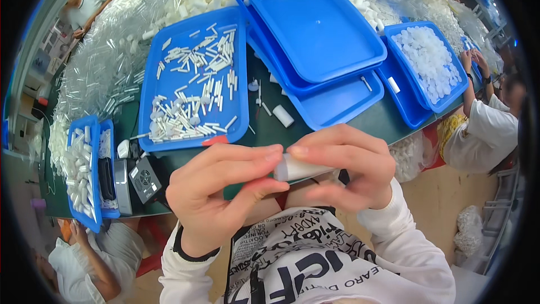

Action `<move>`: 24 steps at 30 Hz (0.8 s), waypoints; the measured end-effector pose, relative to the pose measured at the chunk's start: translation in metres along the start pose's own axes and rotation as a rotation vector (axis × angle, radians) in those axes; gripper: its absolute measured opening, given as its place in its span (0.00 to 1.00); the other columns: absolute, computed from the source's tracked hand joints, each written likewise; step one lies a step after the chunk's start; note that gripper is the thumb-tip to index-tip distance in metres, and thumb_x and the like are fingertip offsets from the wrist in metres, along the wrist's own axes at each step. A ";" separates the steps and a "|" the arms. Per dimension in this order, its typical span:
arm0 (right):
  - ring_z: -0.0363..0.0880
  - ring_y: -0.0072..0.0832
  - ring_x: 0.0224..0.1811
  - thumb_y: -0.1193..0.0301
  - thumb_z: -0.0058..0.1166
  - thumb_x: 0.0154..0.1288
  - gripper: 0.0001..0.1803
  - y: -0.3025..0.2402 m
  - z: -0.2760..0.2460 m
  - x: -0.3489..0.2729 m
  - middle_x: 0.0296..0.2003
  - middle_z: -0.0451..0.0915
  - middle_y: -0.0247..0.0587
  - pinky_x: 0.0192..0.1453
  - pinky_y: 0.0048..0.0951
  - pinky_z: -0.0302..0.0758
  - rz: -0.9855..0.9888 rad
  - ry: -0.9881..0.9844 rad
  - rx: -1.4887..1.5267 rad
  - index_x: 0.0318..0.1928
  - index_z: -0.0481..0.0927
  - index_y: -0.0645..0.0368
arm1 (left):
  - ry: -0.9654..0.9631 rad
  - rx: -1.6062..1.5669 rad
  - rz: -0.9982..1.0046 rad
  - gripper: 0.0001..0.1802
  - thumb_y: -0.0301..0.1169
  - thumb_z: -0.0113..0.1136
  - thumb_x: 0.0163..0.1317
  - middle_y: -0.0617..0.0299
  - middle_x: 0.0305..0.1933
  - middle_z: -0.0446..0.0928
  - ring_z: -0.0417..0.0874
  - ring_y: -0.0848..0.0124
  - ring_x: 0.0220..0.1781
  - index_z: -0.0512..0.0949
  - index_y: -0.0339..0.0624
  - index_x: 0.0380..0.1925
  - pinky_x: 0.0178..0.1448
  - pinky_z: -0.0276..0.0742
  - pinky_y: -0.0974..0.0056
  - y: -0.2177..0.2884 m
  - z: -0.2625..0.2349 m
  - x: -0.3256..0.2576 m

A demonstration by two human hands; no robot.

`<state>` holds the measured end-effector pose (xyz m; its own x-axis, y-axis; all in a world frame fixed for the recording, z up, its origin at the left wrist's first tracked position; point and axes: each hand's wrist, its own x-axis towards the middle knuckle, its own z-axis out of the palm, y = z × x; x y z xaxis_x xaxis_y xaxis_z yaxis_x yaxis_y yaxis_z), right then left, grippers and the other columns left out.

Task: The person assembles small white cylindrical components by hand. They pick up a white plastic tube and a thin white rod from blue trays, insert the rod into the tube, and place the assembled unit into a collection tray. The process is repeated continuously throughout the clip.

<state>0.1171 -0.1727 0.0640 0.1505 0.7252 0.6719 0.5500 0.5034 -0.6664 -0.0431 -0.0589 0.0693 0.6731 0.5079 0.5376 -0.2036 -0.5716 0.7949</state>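
Note:
In front of my body, both hands meet on a short white plastic tube (306, 170). My right hand (354, 163) wraps its fingers round the tube's body. The thumb and fingertips of my left hand (222, 183) pinch the left end, where a greyish translucent cap (282, 169) sits. How firmly the cap is seated cannot be made out. Just beyond my hands, a blue tray (169, 87) holds many thin white sticks and some small translucent discs. A loose white cylinder (283, 116) lies on the dark green table (269, 135) beside it.
Stacked blue trays (315, 28) stand at the centre back. At right, another tray (464, 85) holds translucent caps; at left, a small tray (97, 217) holds white tubes. A dark box (145, 180) stands by the left tray. Clear plastic bags (95, 50) pile behind. Other people sit on both sides.

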 end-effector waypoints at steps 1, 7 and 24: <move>0.81 0.32 0.32 0.79 0.64 0.46 0.17 0.000 0.002 -0.003 0.34 0.80 0.46 0.33 0.24 0.77 0.006 0.021 0.008 0.41 0.80 0.64 | 0.007 -0.006 0.006 0.15 0.14 0.66 0.40 0.50 0.35 0.81 0.83 0.66 0.34 0.82 0.34 0.33 0.34 0.77 0.71 0.000 0.003 -0.003; 0.80 0.30 0.31 0.82 0.63 0.46 0.18 0.002 0.011 -0.021 0.34 0.80 0.44 0.32 0.23 0.77 -0.021 0.077 -0.070 0.41 0.81 0.62 | 0.015 -0.036 0.033 0.17 0.09 0.59 0.44 0.48 0.37 0.79 0.83 0.66 0.35 0.81 0.32 0.35 0.32 0.81 0.71 -0.004 0.017 -0.018; 0.81 0.34 0.38 0.85 0.58 0.47 0.17 0.005 0.023 -0.040 0.38 0.80 0.44 0.46 0.32 0.80 -0.002 0.107 -0.060 0.41 0.80 0.63 | 0.042 -0.074 -0.186 0.13 0.10 0.61 0.44 0.47 0.36 0.78 0.83 0.65 0.36 0.81 0.30 0.33 0.38 0.82 0.69 -0.002 0.018 -0.038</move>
<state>0.0951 -0.1884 0.0262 0.2342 0.6683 0.7061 0.5985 0.4732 -0.6464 -0.0556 -0.0885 0.0417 0.6742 0.6275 0.3895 -0.1314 -0.4170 0.8993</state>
